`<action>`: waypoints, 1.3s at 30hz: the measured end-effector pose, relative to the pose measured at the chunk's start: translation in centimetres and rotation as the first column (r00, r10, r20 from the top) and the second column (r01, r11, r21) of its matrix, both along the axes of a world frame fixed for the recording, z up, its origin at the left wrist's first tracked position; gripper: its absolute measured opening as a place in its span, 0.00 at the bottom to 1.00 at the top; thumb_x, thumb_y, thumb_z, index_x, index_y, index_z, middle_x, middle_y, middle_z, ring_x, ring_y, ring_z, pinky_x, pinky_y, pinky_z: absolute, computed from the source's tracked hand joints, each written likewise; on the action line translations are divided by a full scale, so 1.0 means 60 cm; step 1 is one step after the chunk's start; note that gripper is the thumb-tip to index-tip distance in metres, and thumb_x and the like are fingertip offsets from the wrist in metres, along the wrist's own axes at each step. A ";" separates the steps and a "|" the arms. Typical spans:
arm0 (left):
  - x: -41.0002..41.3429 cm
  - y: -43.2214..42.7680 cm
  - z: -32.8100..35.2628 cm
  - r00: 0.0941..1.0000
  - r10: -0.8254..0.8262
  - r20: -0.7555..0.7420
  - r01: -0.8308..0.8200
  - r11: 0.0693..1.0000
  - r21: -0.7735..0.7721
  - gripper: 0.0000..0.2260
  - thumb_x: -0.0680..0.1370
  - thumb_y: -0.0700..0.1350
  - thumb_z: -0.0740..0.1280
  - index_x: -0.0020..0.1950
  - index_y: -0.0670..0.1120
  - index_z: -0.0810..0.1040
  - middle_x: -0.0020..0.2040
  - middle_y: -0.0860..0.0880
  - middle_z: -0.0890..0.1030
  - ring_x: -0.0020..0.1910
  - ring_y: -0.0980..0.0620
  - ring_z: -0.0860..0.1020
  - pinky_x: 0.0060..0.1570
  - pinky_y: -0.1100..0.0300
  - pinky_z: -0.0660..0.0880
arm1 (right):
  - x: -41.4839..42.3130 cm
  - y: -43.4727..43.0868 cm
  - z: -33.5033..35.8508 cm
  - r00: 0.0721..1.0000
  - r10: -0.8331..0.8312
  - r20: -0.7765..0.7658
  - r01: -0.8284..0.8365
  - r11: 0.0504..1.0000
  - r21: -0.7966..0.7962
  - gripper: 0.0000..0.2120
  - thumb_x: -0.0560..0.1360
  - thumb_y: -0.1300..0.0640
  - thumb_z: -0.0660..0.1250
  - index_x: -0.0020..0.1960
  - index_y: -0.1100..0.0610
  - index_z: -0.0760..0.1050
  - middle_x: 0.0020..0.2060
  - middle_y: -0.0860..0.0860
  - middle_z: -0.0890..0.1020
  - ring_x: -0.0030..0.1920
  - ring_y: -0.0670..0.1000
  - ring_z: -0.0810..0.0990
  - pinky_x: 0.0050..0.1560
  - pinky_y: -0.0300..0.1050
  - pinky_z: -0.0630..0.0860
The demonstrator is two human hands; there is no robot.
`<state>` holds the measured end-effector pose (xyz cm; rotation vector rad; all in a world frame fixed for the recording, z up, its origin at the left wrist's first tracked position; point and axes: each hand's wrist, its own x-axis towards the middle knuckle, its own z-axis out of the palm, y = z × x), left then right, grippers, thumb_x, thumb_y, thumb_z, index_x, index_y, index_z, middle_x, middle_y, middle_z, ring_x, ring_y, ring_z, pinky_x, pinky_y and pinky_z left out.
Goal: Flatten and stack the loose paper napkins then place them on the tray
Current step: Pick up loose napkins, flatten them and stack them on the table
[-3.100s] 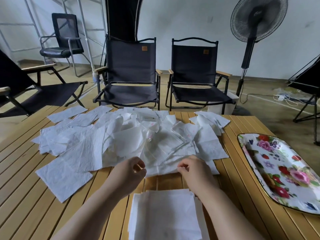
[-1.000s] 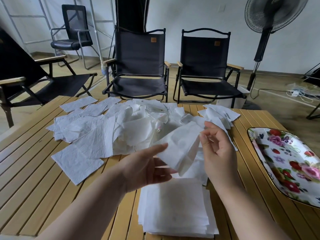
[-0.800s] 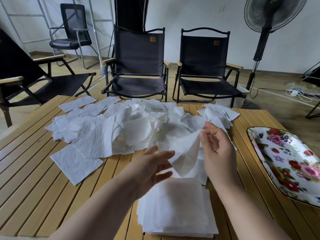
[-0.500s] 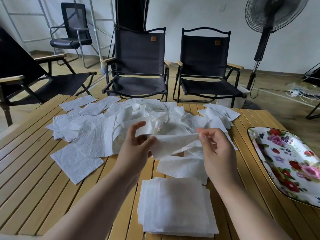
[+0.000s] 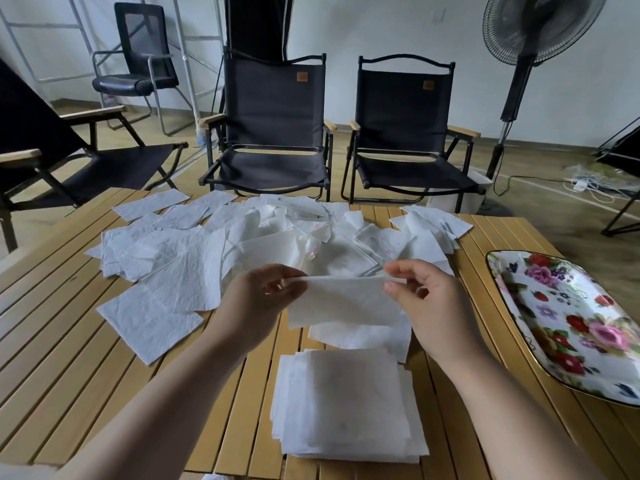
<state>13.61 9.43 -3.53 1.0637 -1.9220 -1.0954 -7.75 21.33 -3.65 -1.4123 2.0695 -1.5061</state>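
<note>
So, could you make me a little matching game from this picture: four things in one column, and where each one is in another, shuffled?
Things:
1. held napkin
2. neat stack
3. flowered tray
4. standing fan

Places:
A. beyond the table, far right
B. pinched between left hand and right hand
C. on the table's right side, no napkins on it
D. on the table, nearest the person

Pairs: 1-B, 2-D, 3-C, 4-A.
</note>
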 end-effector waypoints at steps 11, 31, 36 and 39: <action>0.037 0.021 0.015 0.945 -0.328 0.001 0.298 0.859 0.415 0.10 0.79 0.48 0.70 0.44 0.42 0.83 0.34 0.47 0.75 0.32 0.52 0.71 0.32 0.62 0.67 | -0.034 0.055 0.019 0.870 0.057 0.490 -0.311 0.835 0.455 0.07 0.73 0.53 0.76 0.46 0.56 0.83 0.41 0.59 0.82 0.41 0.57 0.79 0.38 0.46 0.78; 0.020 0.020 -0.023 0.799 -0.199 0.567 0.125 0.978 0.167 0.07 0.80 0.54 0.65 0.52 0.53 0.79 0.47 0.51 0.81 0.45 0.54 0.78 0.45 0.59 0.78 | -0.031 -0.002 -0.048 0.960 -0.241 0.141 0.149 0.869 0.471 0.13 0.76 0.52 0.71 0.43 0.62 0.78 0.40 0.59 0.82 0.42 0.56 0.79 0.38 0.43 0.69; 0.018 0.022 -0.010 0.965 -0.175 0.197 0.082 0.911 0.405 0.22 0.76 0.61 0.66 0.66 0.52 0.74 0.59 0.47 0.81 0.55 0.51 0.80 0.51 0.53 0.80 | 0.009 0.012 0.024 0.823 0.096 0.560 -0.153 0.987 0.055 0.04 0.69 0.52 0.73 0.43 0.51 0.80 0.45 0.54 0.84 0.52 0.57 0.82 0.46 0.50 0.76; 0.015 0.026 0.003 0.968 -0.224 -0.115 0.244 0.725 0.644 0.31 0.70 0.66 0.68 0.69 0.53 0.72 0.61 0.46 0.82 0.60 0.48 0.80 0.59 0.48 0.77 | 0.029 0.029 0.051 0.635 0.243 0.733 -0.250 0.963 -0.102 0.12 0.64 0.54 0.73 0.47 0.51 0.79 0.47 0.52 0.83 0.50 0.55 0.83 0.45 0.50 0.78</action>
